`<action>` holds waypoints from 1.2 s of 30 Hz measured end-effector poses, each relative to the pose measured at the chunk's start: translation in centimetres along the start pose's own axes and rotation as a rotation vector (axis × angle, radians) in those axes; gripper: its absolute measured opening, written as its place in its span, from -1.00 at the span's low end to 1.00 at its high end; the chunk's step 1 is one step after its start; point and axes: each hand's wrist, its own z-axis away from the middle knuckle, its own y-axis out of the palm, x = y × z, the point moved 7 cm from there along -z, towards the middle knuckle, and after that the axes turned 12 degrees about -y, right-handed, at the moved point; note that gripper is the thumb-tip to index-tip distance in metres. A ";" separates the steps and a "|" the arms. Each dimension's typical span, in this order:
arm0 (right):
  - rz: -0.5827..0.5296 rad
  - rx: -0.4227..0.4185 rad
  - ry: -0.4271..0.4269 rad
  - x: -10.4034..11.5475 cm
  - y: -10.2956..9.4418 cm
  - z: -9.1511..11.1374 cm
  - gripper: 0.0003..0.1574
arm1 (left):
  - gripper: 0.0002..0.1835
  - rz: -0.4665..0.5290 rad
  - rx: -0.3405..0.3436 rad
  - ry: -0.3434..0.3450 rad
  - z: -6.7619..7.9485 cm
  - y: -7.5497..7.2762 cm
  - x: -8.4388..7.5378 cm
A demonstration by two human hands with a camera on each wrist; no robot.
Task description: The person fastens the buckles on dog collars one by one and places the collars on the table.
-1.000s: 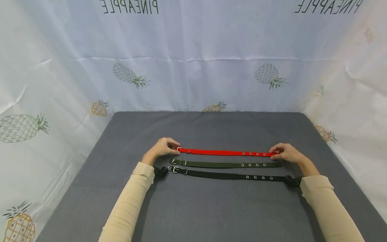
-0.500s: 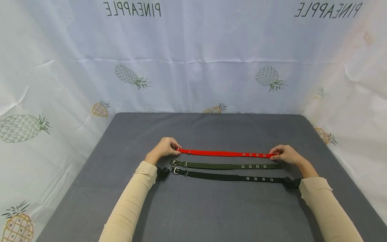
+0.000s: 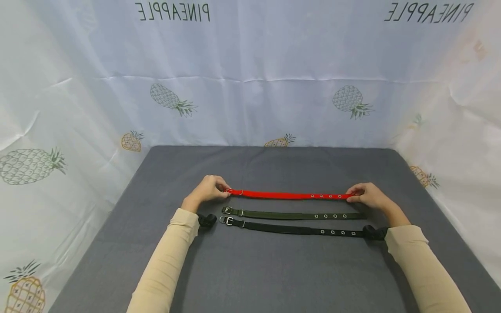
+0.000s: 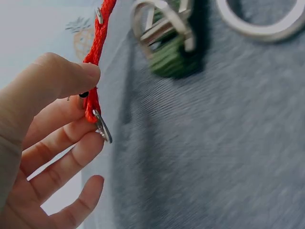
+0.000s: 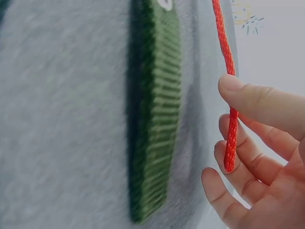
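Stretched between both hands is a red collar point(image 3: 274, 195) with a metal buckle and several eyelets. My left hand point(image 3: 208, 188) pinches its buckle end between thumb and fingers; in the left wrist view a metal ring point(image 4: 102, 127) hangs from that end. The plain tip of the red strap is pinched by my right hand point(image 3: 368, 195), thumb against fingers, as the right wrist view shows. Nearer to me lie a green collar point(image 3: 274, 214) and, in front of it, a black collar point(image 3: 278, 228), both straight and side by side on the grey cloth.
A grey cloth point(image 3: 274, 269) covers the table. Behind it hangs a white curtain point(image 3: 266, 108) printed with pineapples, and similar fabric closes both sides. Black wrist cameras sit near the ends of the black collar in the head view, the right one point(image 3: 375, 232) overlapping its tip.
Both hands have moved slightly away from me and to the left with the red collar, widening the gap to the green one. The green and black collars have stayed on the table.
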 end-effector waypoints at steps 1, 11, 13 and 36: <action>0.001 0.000 -0.001 0.2 -0.1 0.0 -0.72 | -0.84 0.009 -0.002 -0.001 0.0 -0.2 0.0; -0.066 -0.028 0.008 1.5 -0.7 -0.4 -0.70 | -0.77 0.118 0.003 -0.106 0.9 -2.4 0.8; -0.083 -0.028 0.001 1.7 -0.9 -0.4 -0.69 | -0.75 0.143 -0.010 -0.106 1.1 -2.8 0.8; -0.194 -0.250 -0.097 4.2 -3.0 0.6 -0.64 | -0.76 0.453 -0.252 -0.110 4.2 -6.3 -2.2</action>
